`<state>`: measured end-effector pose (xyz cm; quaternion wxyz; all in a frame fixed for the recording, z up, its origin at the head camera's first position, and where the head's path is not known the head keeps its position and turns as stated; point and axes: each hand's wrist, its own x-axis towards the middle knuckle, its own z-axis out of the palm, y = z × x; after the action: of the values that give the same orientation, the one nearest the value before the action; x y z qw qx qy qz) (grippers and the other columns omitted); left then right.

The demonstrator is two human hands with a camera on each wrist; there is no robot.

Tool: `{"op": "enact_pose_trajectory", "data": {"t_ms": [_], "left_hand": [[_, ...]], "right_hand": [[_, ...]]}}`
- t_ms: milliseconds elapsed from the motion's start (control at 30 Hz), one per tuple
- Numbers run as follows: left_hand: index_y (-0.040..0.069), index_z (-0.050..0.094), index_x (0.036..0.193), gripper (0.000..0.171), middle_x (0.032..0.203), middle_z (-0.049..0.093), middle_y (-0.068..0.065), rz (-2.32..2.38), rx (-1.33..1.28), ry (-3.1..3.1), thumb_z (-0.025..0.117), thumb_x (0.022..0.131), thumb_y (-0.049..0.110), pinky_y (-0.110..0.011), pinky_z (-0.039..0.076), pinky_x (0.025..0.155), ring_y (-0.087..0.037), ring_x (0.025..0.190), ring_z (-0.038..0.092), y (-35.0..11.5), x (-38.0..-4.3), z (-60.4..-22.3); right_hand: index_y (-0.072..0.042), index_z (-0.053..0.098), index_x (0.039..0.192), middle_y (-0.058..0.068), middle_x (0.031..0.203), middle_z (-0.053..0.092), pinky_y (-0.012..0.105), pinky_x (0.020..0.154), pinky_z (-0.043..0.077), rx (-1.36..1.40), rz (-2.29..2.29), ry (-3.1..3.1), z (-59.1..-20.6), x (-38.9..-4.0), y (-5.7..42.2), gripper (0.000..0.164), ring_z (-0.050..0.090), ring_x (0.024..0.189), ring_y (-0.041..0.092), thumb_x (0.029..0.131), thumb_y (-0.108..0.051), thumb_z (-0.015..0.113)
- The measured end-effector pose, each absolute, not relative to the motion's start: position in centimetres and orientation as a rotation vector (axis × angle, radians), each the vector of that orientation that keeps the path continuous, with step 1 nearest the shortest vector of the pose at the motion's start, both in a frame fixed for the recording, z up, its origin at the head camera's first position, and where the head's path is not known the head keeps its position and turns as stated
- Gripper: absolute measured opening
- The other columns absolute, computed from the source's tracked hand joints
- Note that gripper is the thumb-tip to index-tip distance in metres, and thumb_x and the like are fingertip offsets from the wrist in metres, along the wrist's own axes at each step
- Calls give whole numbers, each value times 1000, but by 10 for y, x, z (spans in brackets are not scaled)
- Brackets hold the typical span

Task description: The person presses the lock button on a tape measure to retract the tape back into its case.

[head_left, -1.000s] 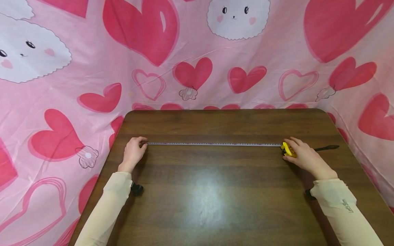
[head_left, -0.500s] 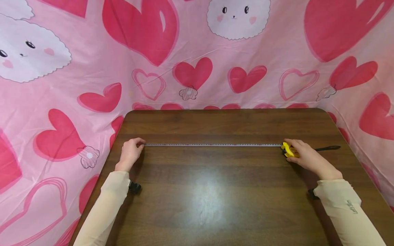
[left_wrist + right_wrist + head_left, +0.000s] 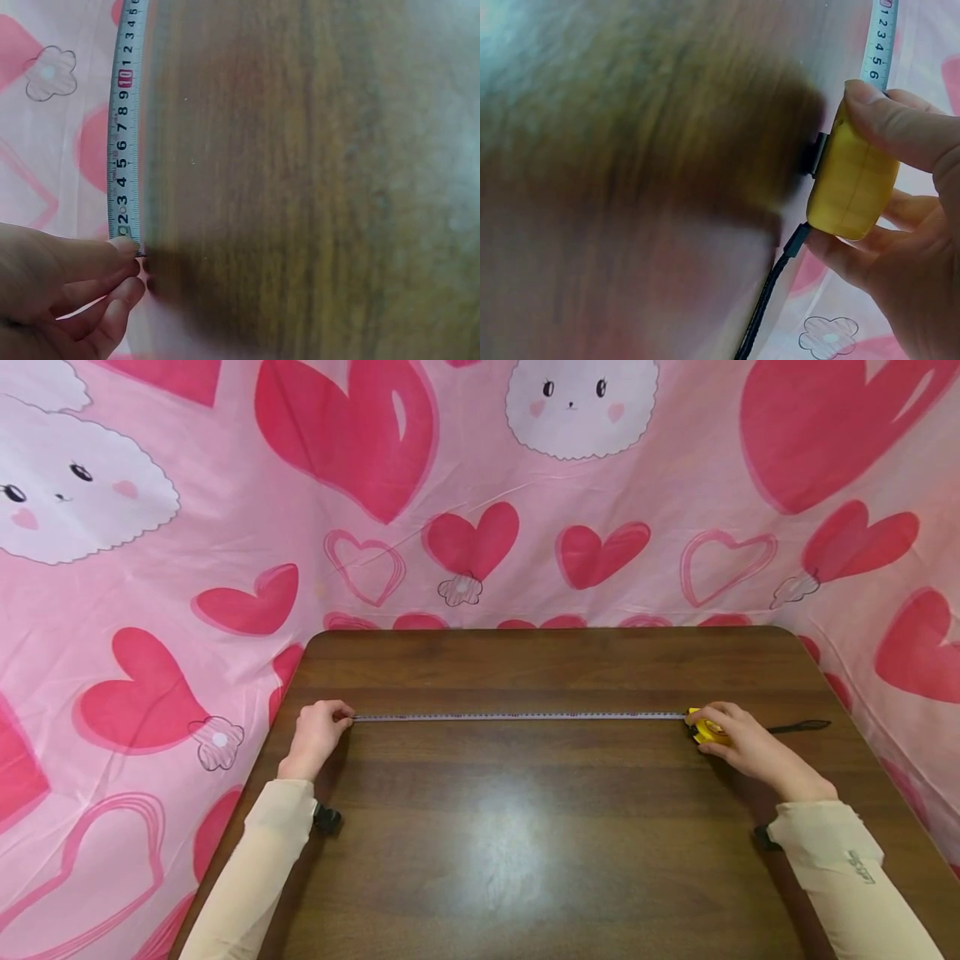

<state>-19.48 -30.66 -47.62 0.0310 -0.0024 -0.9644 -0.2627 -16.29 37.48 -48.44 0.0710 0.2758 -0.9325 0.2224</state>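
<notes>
A yellow tape measure [image 3: 705,727] is in my right hand [image 3: 742,743], its blade [image 3: 517,717] drawn out in a straight line to the left. In the right wrist view, thumb and fingers grip the yellow case [image 3: 855,176], with a black clip [image 3: 819,155] on its side and a black wrist strap [image 3: 761,300] trailing away. My left hand [image 3: 318,735] pinches the blade's free end. Seen from the left wrist, the thumb lies on the numbered blade [image 3: 124,142] near the low numbers, so the end hook is mostly hidden.
The brown wooden table [image 3: 510,827] has rounded far corners. Pink cloth [image 3: 465,443] printed with hearts hangs behind it and along both sides. A black wrist camera [image 3: 327,818] sits by the left sleeve.
My left hand has shifted slightly left with the blade's end. The right hand has moved a little right with the case, so the blade spans slightly more.
</notes>
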Motion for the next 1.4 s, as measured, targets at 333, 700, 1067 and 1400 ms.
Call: {"op": "enact_pose_trajectory", "data": {"t_ms": [333,700,1067,1400], "left_hand": [[0,79,101,10,104,76,-24,-788,-12,-2974,71,95,2,-60,51,92,-44,102,67,-311,-193,-474],[-1,79,108,14,107,75,-26,-803,7,-2952,69,99,4,-58,54,91,-41,98,66,-314,-188,-466],[0,81,103,12,105,76,-25,-788,-44,-2953,73,96,5,-60,52,94,-43,101,67,-310,-192,-463],[1,81,105,12,107,76,-24,-792,-27,-2960,73,97,6,-59,52,94,-43,103,67,-311,-192,-462]], "right_hand": [[-8,66,110,34,116,56,71,78,45,856,645,-2730,-487,-161,376,49,55,101,54,70,9,88],[-8,70,103,33,114,58,68,79,44,892,651,-2639,-482,-160,376,48,54,102,53,64,11,88],[-15,66,96,30,112,57,64,77,44,939,645,-2612,-485,-158,379,39,54,101,50,68,-1,89],[0,54,137,27,126,57,64,87,43,794,706,-2785,-476,-152,379,70,53,111,47,75,6,87]]}}
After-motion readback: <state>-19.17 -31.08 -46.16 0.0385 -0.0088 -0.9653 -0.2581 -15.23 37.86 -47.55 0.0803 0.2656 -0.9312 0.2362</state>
